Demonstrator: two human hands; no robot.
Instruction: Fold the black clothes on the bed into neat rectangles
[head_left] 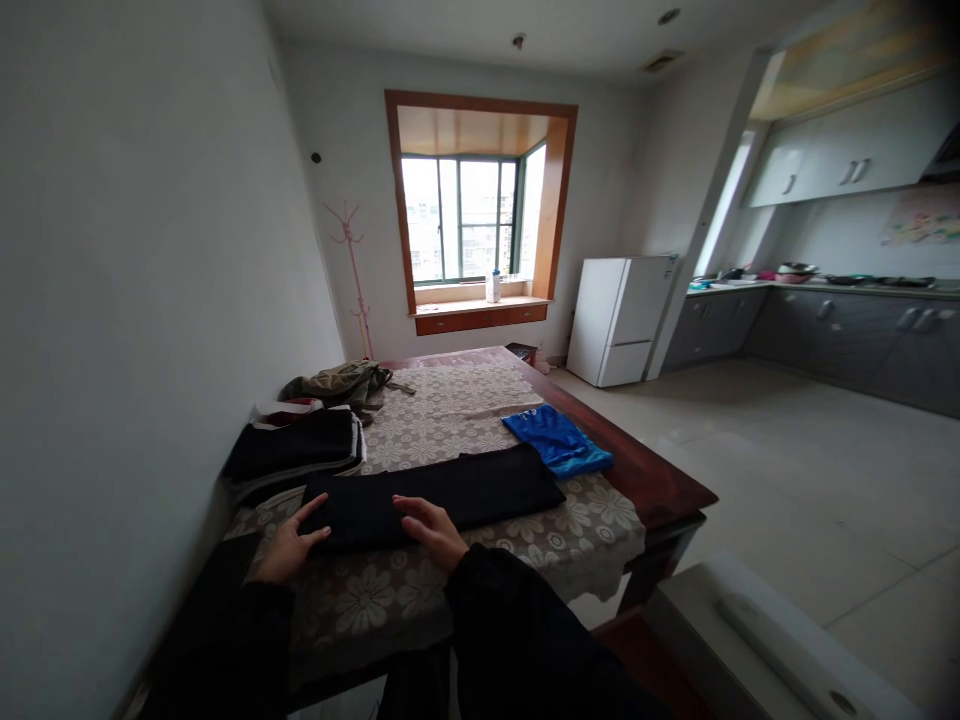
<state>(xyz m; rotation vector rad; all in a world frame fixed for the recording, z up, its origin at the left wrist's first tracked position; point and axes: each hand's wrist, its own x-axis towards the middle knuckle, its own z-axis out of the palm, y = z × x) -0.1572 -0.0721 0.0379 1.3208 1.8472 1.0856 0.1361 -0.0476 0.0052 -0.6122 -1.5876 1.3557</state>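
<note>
A long black garment [480,490], folded into a narrow strip, lies across the near part of the table [660,485] on a floral lace tablecloth [450,410]. My left hand [289,545] rests flat at the strip's left end, fingers apart. At the strip's near edge my right hand [431,530] presses down, palm flat. Neither hand grips anything. Both arms wear dark sleeves.
A folded blue garment [556,440] lies right of the strip. A stack of folded dark clothes [300,448] and an olive heap [341,385] sit at the left by the wall. Beyond are a window [465,215], a white fridge [619,320] and kitchen counters [825,330].
</note>
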